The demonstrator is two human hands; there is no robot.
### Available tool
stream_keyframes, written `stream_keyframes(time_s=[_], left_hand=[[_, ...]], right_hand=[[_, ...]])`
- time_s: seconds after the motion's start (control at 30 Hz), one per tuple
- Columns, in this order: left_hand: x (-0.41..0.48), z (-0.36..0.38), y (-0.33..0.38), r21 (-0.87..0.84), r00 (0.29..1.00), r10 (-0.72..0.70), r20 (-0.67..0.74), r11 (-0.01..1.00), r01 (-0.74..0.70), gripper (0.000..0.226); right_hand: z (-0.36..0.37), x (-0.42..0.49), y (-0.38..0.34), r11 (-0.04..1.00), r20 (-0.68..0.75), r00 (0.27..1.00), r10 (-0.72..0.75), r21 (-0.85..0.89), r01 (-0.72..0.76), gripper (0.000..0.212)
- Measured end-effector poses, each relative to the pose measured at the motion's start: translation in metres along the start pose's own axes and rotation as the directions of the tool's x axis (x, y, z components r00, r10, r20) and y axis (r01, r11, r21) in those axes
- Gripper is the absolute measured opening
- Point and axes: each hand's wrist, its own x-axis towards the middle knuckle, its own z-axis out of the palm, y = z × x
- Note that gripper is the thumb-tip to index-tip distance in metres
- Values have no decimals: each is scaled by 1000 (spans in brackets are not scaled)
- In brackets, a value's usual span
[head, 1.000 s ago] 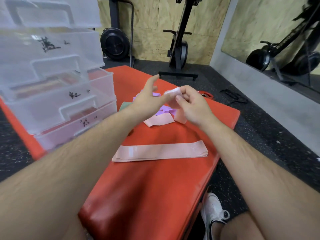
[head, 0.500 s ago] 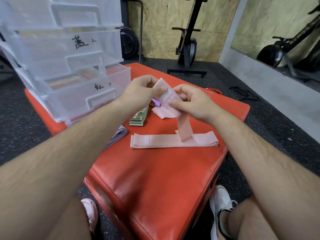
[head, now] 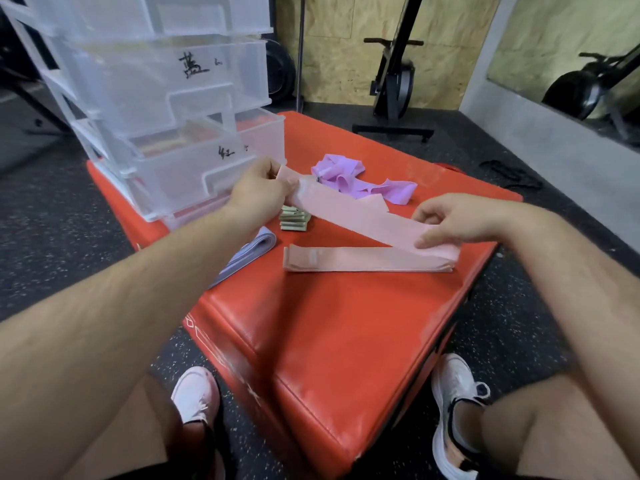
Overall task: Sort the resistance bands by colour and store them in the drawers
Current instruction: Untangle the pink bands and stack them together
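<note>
Red padded box [head: 346, 323], exercise machine [head: 394, 81]

Left grip [head: 258, 192] pinching, right grip [head: 452, 221] pinching, apart

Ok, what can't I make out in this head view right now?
Head view:
1. Top drawer: cut off by the upper edge.
2. Bottom drawer: front mostly hidden behind the left hand.
3. Grey band: near end hidden by the left forearm.
4. Open drawer: contents blurred by frosted plastic.
</note>
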Motion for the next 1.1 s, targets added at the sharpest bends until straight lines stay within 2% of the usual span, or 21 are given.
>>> stream_keyframes(time_s=[0.1, 0.23, 0.3, 0.37, 0.5, 0.63, 0.83, 0.97, 1.1], left_hand=[[0, -3, -12, 78, 998, -62, 27, 995, 60, 6], [-9, 1, -25, 203, 983, -170, 67, 967, 154, 13], [-13, 5, -31, 258, 977, -191, 90, 952, 162, 10], [-15, 7, -38, 299, 975, -191, 111, 942, 151, 8], [-18, 15, -52, 424, 981, -157, 113, 900, 95, 9], [-18, 17, -63, 570, 994, -31, 104, 821, -34, 21], [-23, 22, -75, 619, 968, 166, 187, 745, -247, 20], [-22, 23, -81, 692, 949, 198, 247, 649, -316, 16], [-21, 27, -77, 766, 945, 203, 256, 553, -327, 12]], right_hand=[[-7, -10, 23, 996, -63, 996, 67, 61, -64, 17], [-5, -13, 47, 940, -189, 964, 189, 318, -122, 24], [-2, -10, 54, 894, -173, 952, 253, 419, -161, 31], [3, -6, 60, 875, -152, 946, 288, 444, -195, 37], [15, 1, 67, 913, -169, 936, 307, 329, -240, 30], [30, 9, 69, 934, -161, 938, 305, 245, -262, 18], [39, 16, 69, 933, -171, 929, 328, 213, -290, 19], [43, 14, 68, 952, -178, 936, 303, 99, -289, 19], [41, 13, 57, 942, -207, 930, 304, -80, -326, 23]])
